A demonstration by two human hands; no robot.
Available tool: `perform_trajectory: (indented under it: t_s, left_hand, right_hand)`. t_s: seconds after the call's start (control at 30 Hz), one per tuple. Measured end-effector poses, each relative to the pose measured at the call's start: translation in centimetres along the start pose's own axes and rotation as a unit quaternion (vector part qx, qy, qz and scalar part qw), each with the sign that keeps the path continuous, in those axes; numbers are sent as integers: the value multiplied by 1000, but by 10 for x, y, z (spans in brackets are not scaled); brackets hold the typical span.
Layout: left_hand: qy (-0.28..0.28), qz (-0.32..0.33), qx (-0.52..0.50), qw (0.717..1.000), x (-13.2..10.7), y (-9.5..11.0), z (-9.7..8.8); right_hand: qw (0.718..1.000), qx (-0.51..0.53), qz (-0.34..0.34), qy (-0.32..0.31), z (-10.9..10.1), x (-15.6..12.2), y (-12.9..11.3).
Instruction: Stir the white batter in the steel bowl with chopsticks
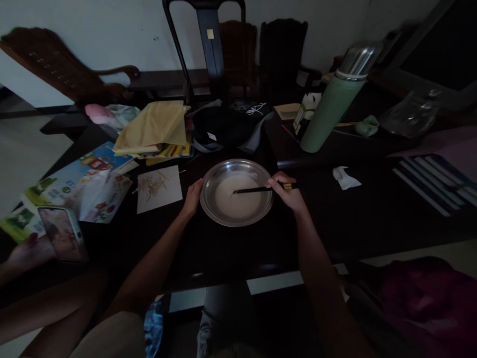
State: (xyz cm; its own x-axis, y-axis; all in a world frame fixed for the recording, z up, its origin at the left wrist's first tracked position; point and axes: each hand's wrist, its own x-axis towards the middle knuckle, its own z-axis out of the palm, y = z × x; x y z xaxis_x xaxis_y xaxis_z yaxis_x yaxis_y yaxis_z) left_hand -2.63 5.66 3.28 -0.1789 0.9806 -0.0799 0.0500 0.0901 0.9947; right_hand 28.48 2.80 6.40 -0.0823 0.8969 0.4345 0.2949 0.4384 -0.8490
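Observation:
A round metal bowl [207, 201] stands on the dark table in front of me, holding a pale, whitish liquid [238, 201]. At its left rim is my left hand [193, 197], with the fingers closed on the edge. Dark chopsticks [257, 189] with gold bands near the top are gripped in my right hand [286, 189] over the right rim. Their tips dip into the liquid near the middle of the bowl. Whether it is one chopstick or a pair pressed together is hard to tell in this dim light.
Left of the bowl, thin sticks lie on white paper [160, 201]. Another person's hand [32, 253] holds a phone [63, 233]. Behind are a yellow bag [152, 127] and a black bag [229, 127]. A green thermos [331, 109] and crumpled tissue [346, 179] stand to the right.

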Motion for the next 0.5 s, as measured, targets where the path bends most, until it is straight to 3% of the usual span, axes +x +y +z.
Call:
perform_trajectory:
  t_s: [0.2,0.4,0.5]
  left_hand:
    - [5,-8,-16,1000,2,-3,0]
    - [6,-11,-27,1000,2,-3,1]
    - [3,-13,-28,1000,0,0,1]
  right_hand:
    - [992,22,40,115,-18,-4,4]
    - [999,24,25,-2,-4,-3,-2]
    - [1000,-5,6,13,-3,0,1]
